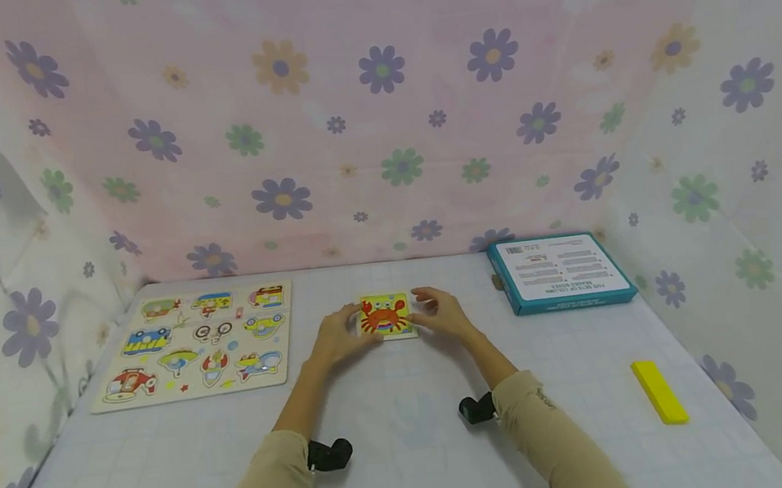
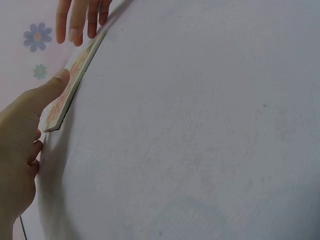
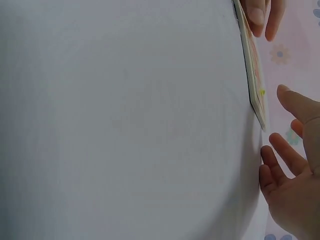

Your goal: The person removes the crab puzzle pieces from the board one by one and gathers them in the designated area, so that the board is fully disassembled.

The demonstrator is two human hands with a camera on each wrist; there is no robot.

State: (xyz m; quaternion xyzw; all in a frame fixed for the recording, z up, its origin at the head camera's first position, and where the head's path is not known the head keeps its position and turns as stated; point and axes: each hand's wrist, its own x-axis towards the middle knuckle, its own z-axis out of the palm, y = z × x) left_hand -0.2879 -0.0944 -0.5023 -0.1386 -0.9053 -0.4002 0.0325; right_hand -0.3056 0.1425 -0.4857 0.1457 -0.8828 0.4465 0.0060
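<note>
A small square crab puzzle (image 1: 386, 316), with a red crab on a yellow and green ground, is at the middle of the table in the head view. My left hand (image 1: 337, 338) holds it by its left side, thumb along the near edge and fingers towards the far corner. In the left wrist view the puzzle (image 2: 75, 82) shows almost edge-on, with the left thumb (image 2: 52, 89) over its rim. On the other side, my right hand (image 1: 442, 315) is spread with nothing in it. The right wrist view shows its fingers (image 3: 287, 152) apart from the puzzle's right end.
To the left lies a large wooden peg puzzle board (image 1: 191, 390) with vehicle pieces. A teal and white box (image 1: 565, 272) lies at the back right, and a yellow bar (image 1: 659, 392) nearer on the right. Flowered cloth (image 1: 391, 128) walls enclose the white table (image 1: 419, 455).
</note>
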